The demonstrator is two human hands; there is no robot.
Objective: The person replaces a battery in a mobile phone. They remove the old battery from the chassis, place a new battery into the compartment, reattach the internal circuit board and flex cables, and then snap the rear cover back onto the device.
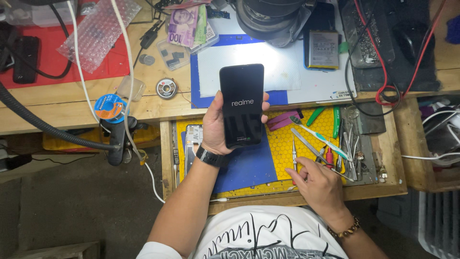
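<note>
Wooden drawer (383, 189) pulled out under a workbench (57, 103) fills the near view, lined with a yellow mat (282, 144) and a blue mat (249, 168). Near its front edge, the right hand (318, 184) rests on the yellow mat, fingers curled loosely together by tweezers (306, 146) and a toothbrush (318, 136). Over the drawer's back edge, the left hand (215, 129) holds a phone (242, 105) upright, fingers clamped on its sides, screen lit. Farther back on the workbench lie a solder spool (110, 108), a battery (323, 48) and banknotes (184, 24) near the rear edge.
</note>
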